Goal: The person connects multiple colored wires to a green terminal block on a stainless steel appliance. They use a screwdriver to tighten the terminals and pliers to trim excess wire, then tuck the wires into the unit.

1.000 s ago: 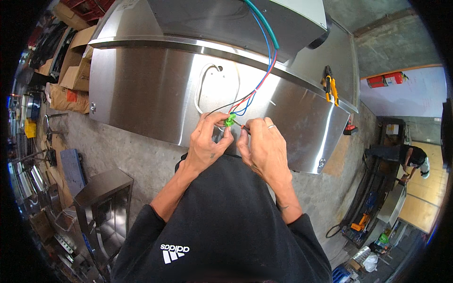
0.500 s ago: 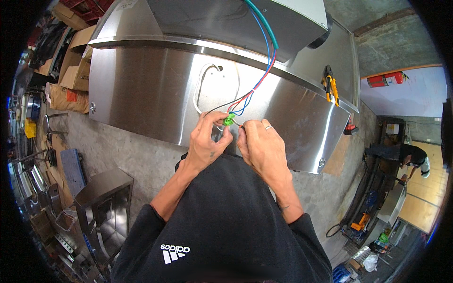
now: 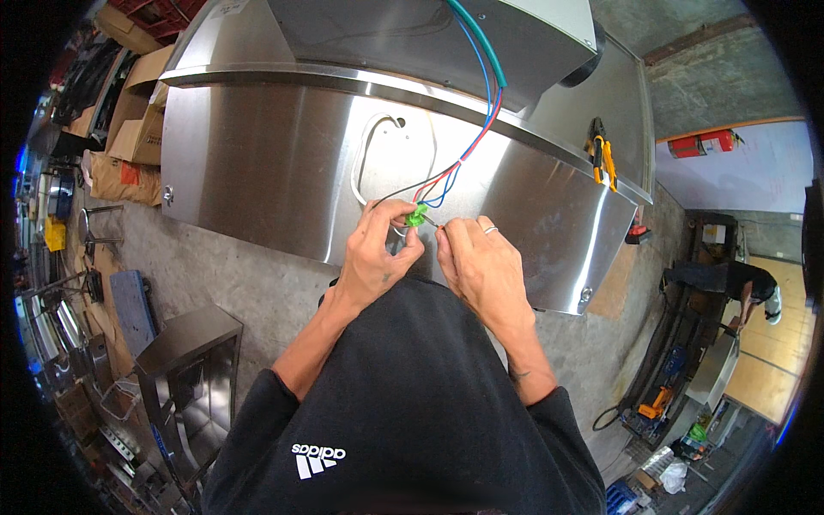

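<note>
My left hand (image 3: 378, 249) pinches a small green terminal block (image 3: 417, 215) between thumb and fingers, in front of a stainless steel panel. Several thin wires (image 3: 447, 175), red, blue and black, run down to the block from a teal sleeve (image 3: 486, 50) above. Closed around a thin screwdriver (image 3: 432, 221), my right hand (image 3: 482, 264) points its narrow shaft at the block's right side; the fingers hide its handle. Whether the tip sits in a screw is too small to tell. A white cable (image 3: 356, 163) loops from a hole in the panel behind my left hand.
Yellow-and-black pliers (image 3: 602, 159) lie at the right of the steel panel (image 3: 257, 163). Cardboard boxes (image 3: 137, 129) stand at the left, near a steel trough-like piece (image 3: 193, 343) on the floor. Another person (image 3: 738, 279) bends over at the far right.
My right hand has shifted slightly right, away from the terminal block, and more of the screwdriver's shaft shows. My left hand keeps its pinch in the same place.
</note>
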A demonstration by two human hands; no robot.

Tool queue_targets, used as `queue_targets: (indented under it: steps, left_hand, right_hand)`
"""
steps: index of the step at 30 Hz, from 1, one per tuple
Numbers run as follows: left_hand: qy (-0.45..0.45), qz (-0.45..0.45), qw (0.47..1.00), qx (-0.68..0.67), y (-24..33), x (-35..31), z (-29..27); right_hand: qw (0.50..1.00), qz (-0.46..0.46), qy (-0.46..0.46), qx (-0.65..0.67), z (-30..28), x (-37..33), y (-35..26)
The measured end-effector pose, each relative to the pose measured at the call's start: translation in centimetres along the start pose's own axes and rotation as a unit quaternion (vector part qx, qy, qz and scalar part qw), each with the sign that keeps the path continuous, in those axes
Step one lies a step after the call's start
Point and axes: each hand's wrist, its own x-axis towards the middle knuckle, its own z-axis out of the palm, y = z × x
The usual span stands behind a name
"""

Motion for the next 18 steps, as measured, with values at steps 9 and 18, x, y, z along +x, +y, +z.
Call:
queue_targets:
  steps: [9,18]
  left_hand:
    - [-0.005,0.018,1.0,0.001,-0.2,0.3,0.1]
    - [-0.02,0.038,0.999,-0.001,-0.3,0.5,-0.3]
  right_hand:
    - [0.989,0.121,-0.072,0.041,0.6,-0.6,-0.5]
    - [0.999,0.001,-0.008,0.043,0.6,-0.5,0.2]
